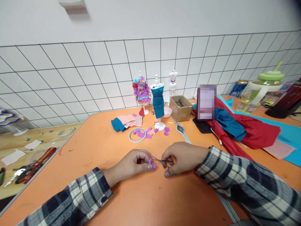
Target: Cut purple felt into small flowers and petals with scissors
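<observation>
Between thumb and fingertips, my left hand (134, 164) pinches a small crumpled purple paper piece (152, 164) just above the orange table. My right hand (182, 158) is closed round the handles of small scissors (162, 161). The blades point left, parted slightly, with their tips close to the purple piece; I cannot tell whether they touch it. Beyond my hands lie purple scraps (149, 131) and a roll of tape (137, 135). Behind them stands a small dress form (158, 102) wrapped in teal, with two purple rosettes (166, 129) near its base.
Farther back are a dressed mini form (141, 91), a bare white form (173, 78), a cardboard box (181, 108) and a pink bowl (167, 112). A phone (206, 102) stands upright before red crepe paper (256, 128). A lidded jug (261, 91) stands at right, keys (18, 172) at left.
</observation>
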Available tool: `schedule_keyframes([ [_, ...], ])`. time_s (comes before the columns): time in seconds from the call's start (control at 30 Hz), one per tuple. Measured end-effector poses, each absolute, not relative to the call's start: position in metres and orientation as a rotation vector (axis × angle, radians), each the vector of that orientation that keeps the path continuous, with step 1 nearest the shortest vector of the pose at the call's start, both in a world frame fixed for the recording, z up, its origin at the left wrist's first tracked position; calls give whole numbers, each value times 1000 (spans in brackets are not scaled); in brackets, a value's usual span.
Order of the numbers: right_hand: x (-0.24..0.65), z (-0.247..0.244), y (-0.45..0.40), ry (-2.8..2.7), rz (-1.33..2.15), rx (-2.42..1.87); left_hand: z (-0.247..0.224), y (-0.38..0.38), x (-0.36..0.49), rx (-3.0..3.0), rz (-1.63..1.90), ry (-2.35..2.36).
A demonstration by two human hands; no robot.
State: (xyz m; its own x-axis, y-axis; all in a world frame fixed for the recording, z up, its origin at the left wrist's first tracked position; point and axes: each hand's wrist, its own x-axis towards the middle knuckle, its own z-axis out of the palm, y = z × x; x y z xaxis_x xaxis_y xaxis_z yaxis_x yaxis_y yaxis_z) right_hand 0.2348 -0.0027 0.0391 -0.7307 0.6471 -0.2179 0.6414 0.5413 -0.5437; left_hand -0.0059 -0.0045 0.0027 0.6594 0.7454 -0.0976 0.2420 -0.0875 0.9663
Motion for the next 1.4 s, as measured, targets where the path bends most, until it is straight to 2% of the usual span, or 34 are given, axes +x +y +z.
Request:
schedule_keyframes([
  [0.23, 231, 39, -8, -2793, 1185, -1126, 7, -4, -7, 1705, 394, 795],
  [0.5, 228, 39, -8, -2806, 1265, -1104, 9, -3, -7, 1775, 343, 757],
  [1.03, 228, 40, -11, -2764, 1282, -1130, 11, -1, -7, 1859, 275, 739],
  [1.23, 228, 41, -12, -2792, 1149, -1172, 9, 0, -7, 1888, 247, 745],
  [1.4, 230, 40, -12, -2789, 1236, -1141, 13, 0, -5, 1891, 254, 718],
])
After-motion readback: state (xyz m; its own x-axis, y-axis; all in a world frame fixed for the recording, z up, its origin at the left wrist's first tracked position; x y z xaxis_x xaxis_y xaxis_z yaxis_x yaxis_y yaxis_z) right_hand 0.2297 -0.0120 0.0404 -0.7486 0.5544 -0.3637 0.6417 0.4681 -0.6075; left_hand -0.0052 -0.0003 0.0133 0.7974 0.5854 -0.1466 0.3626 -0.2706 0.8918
